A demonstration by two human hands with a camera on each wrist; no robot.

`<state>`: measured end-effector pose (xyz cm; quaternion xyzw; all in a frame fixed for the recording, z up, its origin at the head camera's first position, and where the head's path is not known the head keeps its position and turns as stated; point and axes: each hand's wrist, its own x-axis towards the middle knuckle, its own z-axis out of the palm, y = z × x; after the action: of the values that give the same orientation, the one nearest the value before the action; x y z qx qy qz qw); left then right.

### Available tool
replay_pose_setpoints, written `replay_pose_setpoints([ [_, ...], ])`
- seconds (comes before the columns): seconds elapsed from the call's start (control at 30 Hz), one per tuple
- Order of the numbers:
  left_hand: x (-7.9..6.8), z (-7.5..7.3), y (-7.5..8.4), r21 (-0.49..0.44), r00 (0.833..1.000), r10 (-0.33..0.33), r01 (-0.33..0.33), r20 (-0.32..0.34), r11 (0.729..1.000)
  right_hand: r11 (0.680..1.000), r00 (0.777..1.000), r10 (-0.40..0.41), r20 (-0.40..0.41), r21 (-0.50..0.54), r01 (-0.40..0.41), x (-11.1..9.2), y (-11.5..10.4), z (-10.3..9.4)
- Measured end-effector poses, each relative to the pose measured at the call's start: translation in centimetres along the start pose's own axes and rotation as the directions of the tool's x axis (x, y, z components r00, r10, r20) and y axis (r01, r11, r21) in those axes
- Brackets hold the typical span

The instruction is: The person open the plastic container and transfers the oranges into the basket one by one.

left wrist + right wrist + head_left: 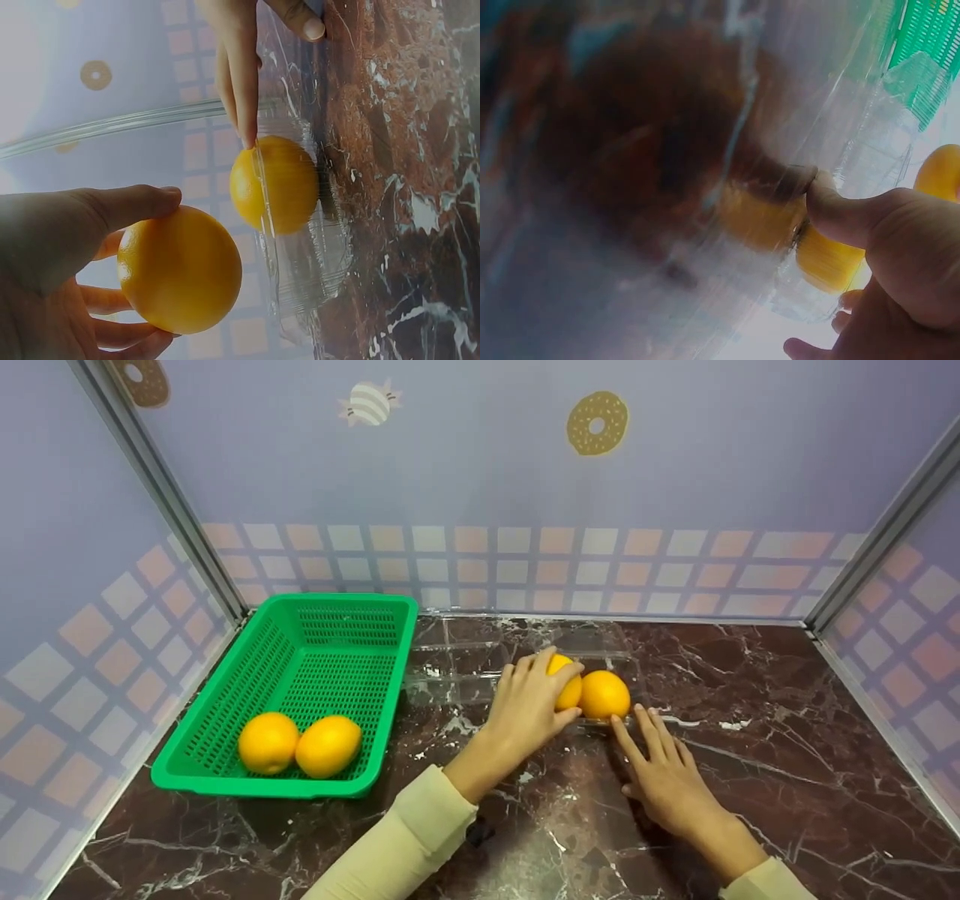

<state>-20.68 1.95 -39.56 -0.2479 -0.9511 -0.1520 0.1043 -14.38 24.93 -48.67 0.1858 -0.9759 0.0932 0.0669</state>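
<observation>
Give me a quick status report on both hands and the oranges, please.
Left hand gripping an orange above the clear container. Right hand at its rim. Second orange inside; nothing visibly blocking.

On my feed this looks like a small work booth: lilac panels printed with sweets and pastel squares stand on three sides, joined at grey metal corner posts, around a dark marbled tabletop; what lies beyond them, I cannot tell
</observation>
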Motion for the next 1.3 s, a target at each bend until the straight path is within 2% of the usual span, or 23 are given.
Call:
replay_pose_setpoints([
  [0.47, -1.7, -1.0, -1.1, -0.016, 1.000, 0.025, -0.025, -0.014, 1.000, 0.999, 1.000, -0.015, 0.002, -0.031, 0.015, -0.2, -0.2, 0.3],
  [0.73, -2.7, -1.3, -2.4, -0.063, 1.000, 0.000, -0.002, -0.029, 0.998, 0.999, 1.000, -0.027, -0.011, -0.027, 0.026, -0.3, -0.1, 0.3],
  [0.97, -3.0, -2.4, -3.3, -0.077, 0.999, -0.014, 0.010, -0.050, 0.997, 1.000, 1.000, -0.009, 0.001, -0.015, 0.009, -0.4, 0.2, -0.1],
  [1.3, -3.9, -3.8, -5.5, -0.093, 0.994, -0.062, 0.053, -0.090, 0.994, 1.000, 1.000, -0.014, -0.003, -0.019, 0.014, -0.1, -0.1, -0.1],
])
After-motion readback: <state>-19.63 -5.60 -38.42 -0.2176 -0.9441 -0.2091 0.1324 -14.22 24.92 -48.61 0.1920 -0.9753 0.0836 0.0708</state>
